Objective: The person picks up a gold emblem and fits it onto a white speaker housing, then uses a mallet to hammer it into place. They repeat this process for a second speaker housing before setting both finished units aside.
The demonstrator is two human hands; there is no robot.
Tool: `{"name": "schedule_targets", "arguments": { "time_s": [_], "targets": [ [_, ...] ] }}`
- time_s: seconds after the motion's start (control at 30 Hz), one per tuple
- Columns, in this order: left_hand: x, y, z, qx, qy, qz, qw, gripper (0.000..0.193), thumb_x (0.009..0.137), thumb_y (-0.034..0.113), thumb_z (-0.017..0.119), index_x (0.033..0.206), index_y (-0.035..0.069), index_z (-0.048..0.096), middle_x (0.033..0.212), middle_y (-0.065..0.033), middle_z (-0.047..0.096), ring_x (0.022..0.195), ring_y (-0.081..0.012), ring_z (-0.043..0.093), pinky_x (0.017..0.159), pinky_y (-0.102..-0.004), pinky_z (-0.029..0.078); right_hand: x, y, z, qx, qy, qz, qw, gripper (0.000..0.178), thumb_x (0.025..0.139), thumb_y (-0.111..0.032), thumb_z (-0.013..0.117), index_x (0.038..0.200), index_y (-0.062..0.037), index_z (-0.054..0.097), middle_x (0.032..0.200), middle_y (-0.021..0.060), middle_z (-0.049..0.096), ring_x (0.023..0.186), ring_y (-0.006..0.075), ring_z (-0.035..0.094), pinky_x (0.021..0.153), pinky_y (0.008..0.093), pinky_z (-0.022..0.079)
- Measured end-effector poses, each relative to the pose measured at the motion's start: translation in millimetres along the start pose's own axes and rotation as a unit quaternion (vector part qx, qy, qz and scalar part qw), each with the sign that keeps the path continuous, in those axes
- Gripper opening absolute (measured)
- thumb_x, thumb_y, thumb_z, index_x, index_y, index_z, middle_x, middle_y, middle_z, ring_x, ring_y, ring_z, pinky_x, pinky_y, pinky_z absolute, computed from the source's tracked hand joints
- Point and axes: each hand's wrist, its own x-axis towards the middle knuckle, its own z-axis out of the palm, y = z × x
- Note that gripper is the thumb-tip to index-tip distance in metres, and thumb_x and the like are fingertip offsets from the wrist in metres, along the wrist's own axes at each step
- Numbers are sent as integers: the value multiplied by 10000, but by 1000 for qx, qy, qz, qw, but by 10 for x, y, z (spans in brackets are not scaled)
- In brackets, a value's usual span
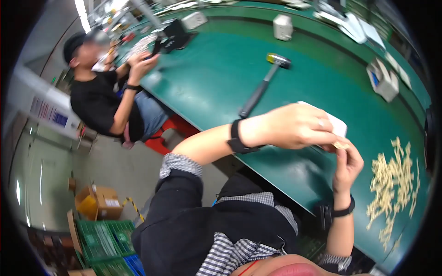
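My left hand reaches across over the near edge of the green bench, fingers bent and closed, its fingertips meeting those of my right hand. A white box-shaped piece shows behind its knuckles; most of it is hidden, and whether the hand grips it cannot be seen. My right hand is closed in a pinch on a small cream-coloured plastic piece. To its right lies a loose pile of thin cream-coloured plastic pieces. Beyond my left wrist rests a mallet with a dark handle and a yellow-and-black head.
The green bench curves away to the back left. At its far side stand a white box-shaped unit and a white open container. A co-worker sits at the left. Green crates and a cardboard box stand on the floor.
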Motion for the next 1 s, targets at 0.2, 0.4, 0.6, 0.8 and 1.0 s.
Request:
{"name": "schedule_targets", "arguments": {
  "time_s": [0.2, 0.4, 0.6, 0.8, 1.0],
  "targets": [
    [-151, -59, -124, -95, 15, -170, 981, 369, 726, -81, 625, 1054, 80, 680, 928, -69, 653, 836, -250, 623, 708, -332, 521, 160, -35, -223, -191, -35, -154, 969, 270, 833, -179, 658, 1016, 16, 622, 972, 160, 633, 808, 216, 645, 734, 281, 505],
    [-127, -131, -99, -39, -30, -221, 974, 350, 719, -82, 635, 1016, 89, 704, 950, -66, 642, 874, -238, 602, 691, -319, 520, 227, 55, -255, -288, 26, -129, 948, 365, 764, -121, 678, 1108, -23, 605, 1121, 145, 609, 1025, 266, 600, 857, 329, 478],
    [-130, -94, 19, -39, -43, -200, 978, 344, 721, -70, 640, 1012, 99, 709, 974, -64, 618, 903, -243, 584, 696, -328, 514, 206, 174, -225, -253, -25, -109, 961, 373, 777, -91, 654, 1138, -20, 597, 1168, 157, 599, 1078, 299, 584, 934, 361, 444],
    [-88, -122, 72, -25, -58, -167, 984, 345, 716, -69, 637, 1013, 95, 704, 972, -69, 613, 898, -244, 582, 706, -335, 506, 203, 163, -214, -244, -21, -101, 964, 354, 782, -79, 645, 1128, -20, 601, 1142, 157, 609, 1077, 302, 585, 934, 367, 447],
    [-90, -126, 40, -17, -64, -160, 985, 372, 696, -74, 631, 1020, 95, 697, 961, -71, 607, 894, -246, 578, 709, -341, 504, 213, 178, -215, -241, -26, -104, 964, 346, 784, -79, 642, 1124, -23, 603, 1136, 157, 610, 1077, 301, 585, 932, 367, 449]
  ]
}}
